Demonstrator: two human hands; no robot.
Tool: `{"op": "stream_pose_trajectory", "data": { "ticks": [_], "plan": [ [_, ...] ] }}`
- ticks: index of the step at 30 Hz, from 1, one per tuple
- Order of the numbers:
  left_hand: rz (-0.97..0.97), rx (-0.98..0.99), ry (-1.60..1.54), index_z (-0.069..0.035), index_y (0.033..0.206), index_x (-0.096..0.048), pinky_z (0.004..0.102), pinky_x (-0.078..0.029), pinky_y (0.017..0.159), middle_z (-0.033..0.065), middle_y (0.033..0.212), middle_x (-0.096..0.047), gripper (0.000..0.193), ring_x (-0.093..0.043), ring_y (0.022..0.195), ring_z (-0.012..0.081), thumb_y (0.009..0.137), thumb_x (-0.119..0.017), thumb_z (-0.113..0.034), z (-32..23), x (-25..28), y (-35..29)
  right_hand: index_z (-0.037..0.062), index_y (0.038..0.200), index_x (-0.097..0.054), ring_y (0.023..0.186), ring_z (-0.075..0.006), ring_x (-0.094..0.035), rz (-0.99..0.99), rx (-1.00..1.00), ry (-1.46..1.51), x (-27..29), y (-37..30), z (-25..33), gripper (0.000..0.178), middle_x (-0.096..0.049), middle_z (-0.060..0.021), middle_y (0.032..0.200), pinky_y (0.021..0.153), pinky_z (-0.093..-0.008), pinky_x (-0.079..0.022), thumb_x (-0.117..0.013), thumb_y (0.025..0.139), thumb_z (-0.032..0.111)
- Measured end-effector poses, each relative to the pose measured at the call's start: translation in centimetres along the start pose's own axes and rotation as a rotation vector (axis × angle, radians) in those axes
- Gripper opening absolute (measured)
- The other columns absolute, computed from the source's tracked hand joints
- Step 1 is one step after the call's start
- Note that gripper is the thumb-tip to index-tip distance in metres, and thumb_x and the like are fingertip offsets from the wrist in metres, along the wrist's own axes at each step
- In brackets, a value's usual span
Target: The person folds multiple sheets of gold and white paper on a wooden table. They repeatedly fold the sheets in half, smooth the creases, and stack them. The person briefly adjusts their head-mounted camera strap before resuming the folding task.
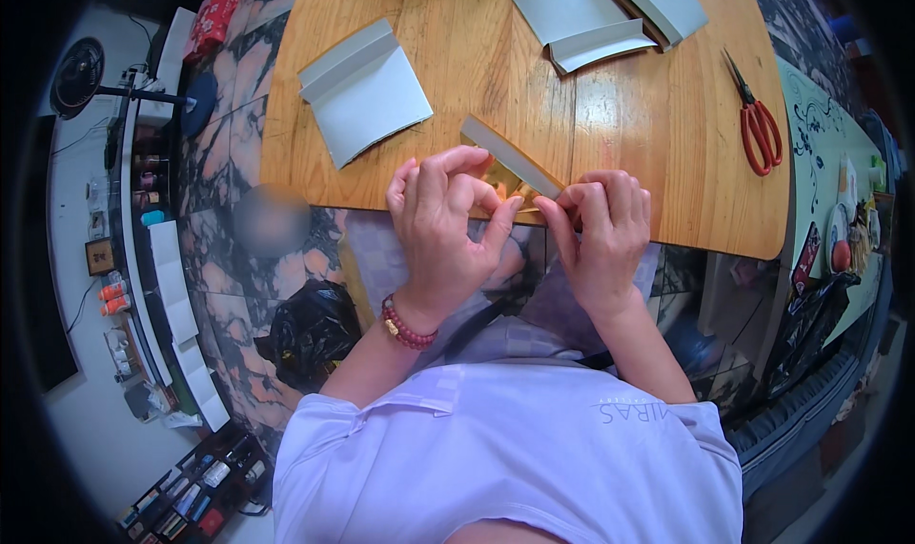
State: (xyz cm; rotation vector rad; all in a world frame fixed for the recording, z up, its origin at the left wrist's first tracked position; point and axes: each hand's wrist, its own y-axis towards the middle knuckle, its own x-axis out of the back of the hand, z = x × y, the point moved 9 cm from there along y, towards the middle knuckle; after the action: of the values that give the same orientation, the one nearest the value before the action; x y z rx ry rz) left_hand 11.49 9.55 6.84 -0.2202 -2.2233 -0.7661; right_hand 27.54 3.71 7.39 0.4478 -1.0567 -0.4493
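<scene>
Wooden and warm-toned, the bench (648, 144) fills the upper middle of the view, its near edge bending with the lens. At that edge both hands meet over a folded grey-and-gold card piece (510, 163); only its grey flap and a sliver of gold show, the rest hidden behind the fingers. The left hand (443, 225) pinches it in a narrow grip, a red bead bracelet (405, 327) at the wrist. The right hand (600, 230) has its grip closed on the piece's right end. Farther back lie a folded grey sheet (367, 91) and a stack of more grey sheets (596, 15), cut off at the top. Red-handled scissors (758, 120) rest to the right. A black bag (310, 330) sits on the floor, beside a blurred patch that cannot be made out.
</scene>
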Motion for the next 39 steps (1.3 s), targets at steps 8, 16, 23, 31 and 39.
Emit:
{"op": "stream_pose_trajectory", "data": {
  "ticks": [8,16,23,31,39],
  "plan": [
    [-0.025,0.003,0.020,-0.012,0.088,-0.067,0.0510,-0.038,0.111,0.0050,0.125,-0.070,0.022,-0.065,0.115,0.0268,0.084,-0.087,-0.019,-0.1,-0.1,0.1,0.0123,0.085,-0.062,0.080,-0.0267,-0.056,0.019,-0.048,0.023,0.1,0.4,-0.3,0.031,-0.055,-0.0055,0.088,0.072,-0.0410,-0.040,-0.091,0.086,0.025],
    [-0.009,0.068,-0.019,-0.014,0.097,-0.062,0.0502,-0.038,0.112,0.0054,0.124,-0.068,0.028,-0.063,0.115,0.0281,0.084,-0.087,-0.017,0.0,0.0,0.5,0.0092,0.099,-0.072,0.089,-0.0268,-0.064,-0.061,-0.009,0.079,0.6,-0.3,-0.2,0.021,-0.066,-0.0066,0.101,0.079,-0.0400,-0.047,-0.089,0.087,0.016],
    [-0.012,0.089,-0.063,-0.014,0.102,-0.063,0.0507,-0.037,0.115,0.0045,0.127,-0.067,0.027,-0.062,0.119,0.0286,0.085,-0.085,-0.015,0.3,-0.1,0.2,0.0039,0.140,-0.075,0.130,-0.0245,-0.070,0.075,0.270,-0.068,-0.9,-3.9,3.9,0.042,-0.071,-0.0095,0.142,0.104,-0.0371,-0.052,-0.077,0.100,0.017],
    [0.060,0.064,-0.142,-0.012,0.113,-0.066,0.0476,-0.037,0.116,0.0055,0.132,-0.070,0.029,-0.065,0.124,0.0274,0.089,-0.083,-0.011,0.8,0.5,0.0,0.0067,0.146,-0.071,0.128,-0.0195,-0.064,0.120,0.167,-0.250,-2.2,-4.2,4.7,0.053,-0.066,-0.0052,0.143,0.109,-0.0405,-0.045,-0.078,0.099,0.030],
    [0.143,-0.095,-0.108,-0.015,0.136,-0.068,0.0522,-0.040,0.119,0.0063,0.140,-0.069,0.053,-0.064,0.130,0.0276,0.089,-0.089,-0.023,1.6,1.7,0.3,0.0120,0.143,-0.074,0.118,-0.0170,-0.064,-0.026,0.248,-0.218,-2.5,-3.5,4.0,0.049,-0.066,-0.0011,0.133,0.107,-0.0411,-0.045,-0.080,0.096,0.028]
  ]
}}
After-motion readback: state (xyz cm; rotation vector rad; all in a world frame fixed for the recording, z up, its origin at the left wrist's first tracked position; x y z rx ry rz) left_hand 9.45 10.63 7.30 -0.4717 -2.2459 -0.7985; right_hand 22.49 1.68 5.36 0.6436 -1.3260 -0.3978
